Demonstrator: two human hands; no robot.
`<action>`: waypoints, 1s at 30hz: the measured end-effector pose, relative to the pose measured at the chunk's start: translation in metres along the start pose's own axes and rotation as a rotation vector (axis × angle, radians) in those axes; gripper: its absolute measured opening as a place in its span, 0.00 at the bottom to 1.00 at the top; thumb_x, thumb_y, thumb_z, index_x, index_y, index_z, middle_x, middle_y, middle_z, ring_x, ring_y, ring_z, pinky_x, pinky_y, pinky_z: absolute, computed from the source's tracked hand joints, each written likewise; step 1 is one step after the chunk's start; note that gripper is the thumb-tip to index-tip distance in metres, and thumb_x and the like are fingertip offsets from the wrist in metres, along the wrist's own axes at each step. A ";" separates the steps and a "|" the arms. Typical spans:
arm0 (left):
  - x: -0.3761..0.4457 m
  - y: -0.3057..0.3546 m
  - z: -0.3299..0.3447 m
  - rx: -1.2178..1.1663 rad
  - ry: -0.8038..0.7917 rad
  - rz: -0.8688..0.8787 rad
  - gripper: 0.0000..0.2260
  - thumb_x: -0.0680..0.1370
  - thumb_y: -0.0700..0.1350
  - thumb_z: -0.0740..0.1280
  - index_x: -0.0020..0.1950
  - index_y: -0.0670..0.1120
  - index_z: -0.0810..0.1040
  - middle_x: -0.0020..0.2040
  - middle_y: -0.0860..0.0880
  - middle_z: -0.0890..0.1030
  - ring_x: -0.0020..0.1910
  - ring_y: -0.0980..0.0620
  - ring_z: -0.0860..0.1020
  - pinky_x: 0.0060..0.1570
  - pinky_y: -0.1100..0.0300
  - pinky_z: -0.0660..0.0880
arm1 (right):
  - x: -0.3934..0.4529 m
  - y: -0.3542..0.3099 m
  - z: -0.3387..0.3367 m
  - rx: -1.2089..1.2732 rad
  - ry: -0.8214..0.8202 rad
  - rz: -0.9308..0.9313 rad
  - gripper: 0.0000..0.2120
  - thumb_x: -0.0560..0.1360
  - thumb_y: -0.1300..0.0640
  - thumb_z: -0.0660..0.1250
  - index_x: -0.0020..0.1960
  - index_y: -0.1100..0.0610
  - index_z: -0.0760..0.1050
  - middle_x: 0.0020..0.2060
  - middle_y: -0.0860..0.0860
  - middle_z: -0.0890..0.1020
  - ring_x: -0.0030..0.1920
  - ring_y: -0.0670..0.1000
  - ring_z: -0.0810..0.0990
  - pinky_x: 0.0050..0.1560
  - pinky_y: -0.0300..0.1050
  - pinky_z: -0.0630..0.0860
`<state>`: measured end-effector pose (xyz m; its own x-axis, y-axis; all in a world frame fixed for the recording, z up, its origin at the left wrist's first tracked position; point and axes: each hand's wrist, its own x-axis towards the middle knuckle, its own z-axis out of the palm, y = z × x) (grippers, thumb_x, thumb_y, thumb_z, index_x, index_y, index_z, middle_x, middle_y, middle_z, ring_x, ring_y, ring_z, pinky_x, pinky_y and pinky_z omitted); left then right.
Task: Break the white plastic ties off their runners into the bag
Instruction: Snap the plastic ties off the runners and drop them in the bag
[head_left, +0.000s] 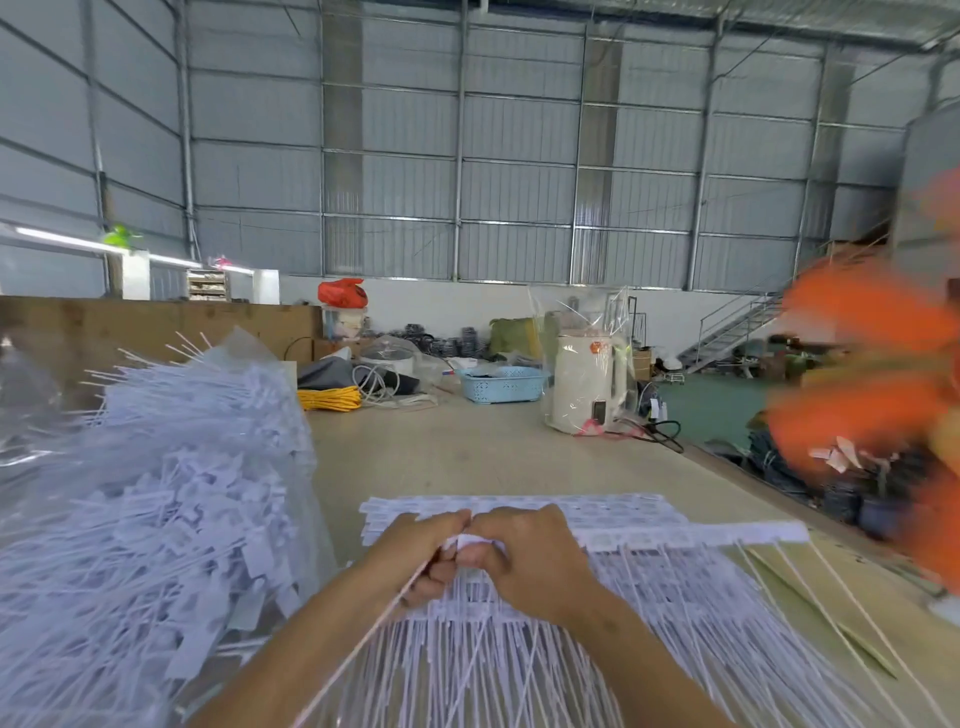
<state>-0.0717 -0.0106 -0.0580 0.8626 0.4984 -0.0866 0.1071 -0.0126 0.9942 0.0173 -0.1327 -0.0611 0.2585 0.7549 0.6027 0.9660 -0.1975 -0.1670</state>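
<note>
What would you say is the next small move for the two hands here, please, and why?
Probably snap the pinched tie free and drop it left. Both hands, left hand and right hand, pinch one white tie at the runner stack, their fingertips meeting. The clear bag heaped with loose ties lies just left.

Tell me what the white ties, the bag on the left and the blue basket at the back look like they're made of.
White ties: matte white moulded plastic, judging by thin uniform strands joined to flat runners.
Bag: thin clear plastic film; the ties inside show through and it creases.
Blue basket: likely rigid plastic, pale blue with a pierced pattern; slightly blurred at that distance.
</note>
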 end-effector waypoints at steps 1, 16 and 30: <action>-0.001 0.003 -0.003 0.006 -0.054 -0.047 0.18 0.78 0.53 0.63 0.31 0.47 0.67 0.21 0.52 0.62 0.16 0.58 0.57 0.15 0.72 0.51 | 0.001 -0.002 -0.001 -0.027 0.009 -0.028 0.09 0.78 0.50 0.61 0.53 0.49 0.78 0.46 0.49 0.82 0.50 0.52 0.77 0.48 0.44 0.62; -0.008 0.000 0.023 -0.230 -0.029 0.316 0.25 0.72 0.64 0.57 0.41 0.40 0.74 0.30 0.45 0.70 0.21 0.55 0.63 0.21 0.64 0.58 | 0.000 -0.018 -0.031 0.512 0.083 0.037 0.08 0.74 0.64 0.67 0.39 0.55 0.73 0.40 0.50 0.71 0.42 0.45 0.72 0.46 0.33 0.67; -0.017 -0.003 0.034 -0.103 -0.056 0.239 0.17 0.79 0.53 0.61 0.48 0.39 0.77 0.21 0.50 0.71 0.19 0.55 0.67 0.21 0.66 0.59 | -0.006 0.015 -0.032 0.477 -0.173 0.255 0.15 0.68 0.48 0.74 0.49 0.53 0.73 0.42 0.46 0.75 0.39 0.44 0.73 0.37 0.34 0.69</action>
<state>-0.0700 -0.0491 -0.0621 0.8838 0.4430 0.1505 -0.1512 -0.0340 0.9879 0.0305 -0.1602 -0.0428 0.4398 0.8198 0.3669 0.7525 -0.1134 -0.6487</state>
